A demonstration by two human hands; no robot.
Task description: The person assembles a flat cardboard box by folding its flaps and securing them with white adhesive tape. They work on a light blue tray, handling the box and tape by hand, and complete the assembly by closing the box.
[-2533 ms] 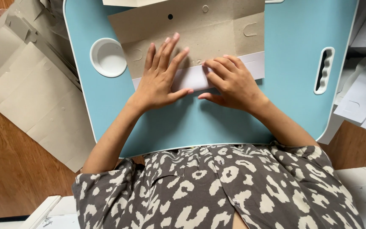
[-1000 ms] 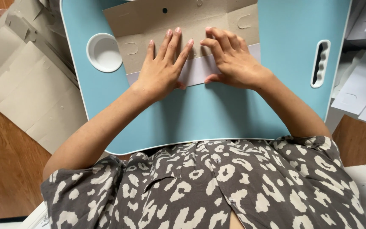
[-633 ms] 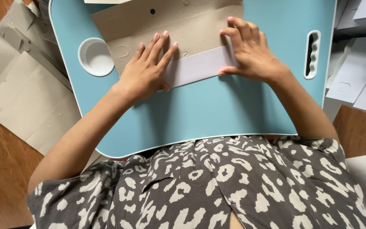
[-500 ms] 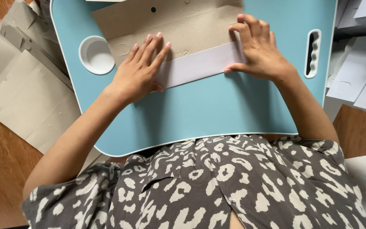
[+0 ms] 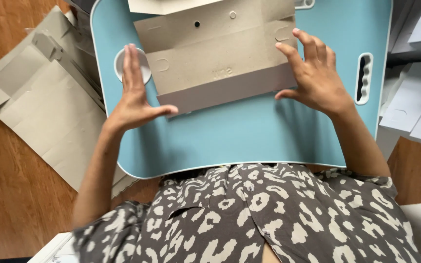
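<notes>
A flat grey cardboard box blank [image 5: 220, 53] lies on a light blue lap tray [image 5: 230, 141]. Its near edge is folded up into a long pale flap [image 5: 230, 90]. My left hand [image 5: 132, 100] stands at the blank's left end with straight fingers, and its thumb touches the flap's near left corner. At the right end my right hand [image 5: 317, 80] has its fingers spread, fingertips resting on the blank's right edge and thumb by the flap's right end. Neither hand is closed around the cardboard.
The tray has a round cup recess [image 5: 120, 65] behind my left hand and a slotted handle [image 5: 364, 78] at its right. Several flat grey cardboard blanks [image 5: 40, 107] lie on the wooden floor [image 5: 6, 195] to the left. Pale sheets [image 5: 415, 112] are stacked on the right.
Both hands were pressing flat along the near flap and have slid apart to the blank's two ends. My left hand has turned on edge. The flap now stands partly raised.
</notes>
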